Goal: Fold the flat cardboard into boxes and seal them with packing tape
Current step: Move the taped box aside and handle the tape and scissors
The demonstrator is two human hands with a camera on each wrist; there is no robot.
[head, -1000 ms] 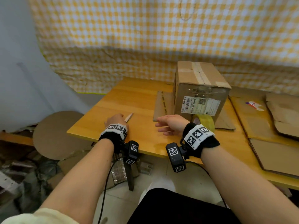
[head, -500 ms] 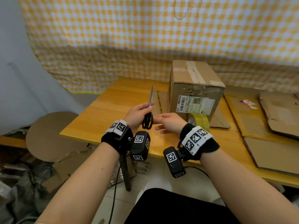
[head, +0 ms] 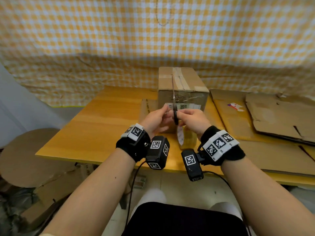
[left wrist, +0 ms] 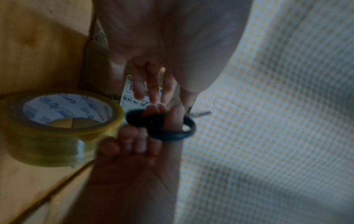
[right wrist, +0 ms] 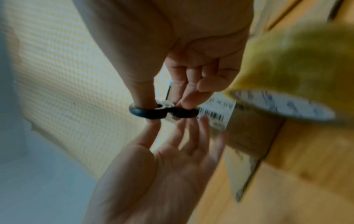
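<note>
Black-handled scissors (head: 175,116) stand blade-up between my two hands, in front of a taped cardboard box (head: 183,86). In the right wrist view my right hand (right wrist: 191,75) has its thumb through one ring of the scissors (right wrist: 149,112) and fingers at the other. My left hand (head: 166,111) pinches them near the pivot with nearly straight fingers (left wrist: 151,84). A yellowish roll of packing tape (head: 188,140) sits on the table just below my right hand (head: 182,114), large in the left wrist view (left wrist: 57,128). Flat cardboard sheets (head: 272,120) lie to the right.
The wooden table (head: 105,120) has bare surface left of the box. A flat cardboard piece (head: 146,108) lies under the box's left side. A round cardboard disc (head: 25,159) and scraps sit on the floor at the left. A checked cloth hangs behind.
My left hand picked the scissors up from the table and carried them right and up to my right hand, which rose to meet them and slid its thumb into a ring.
</note>
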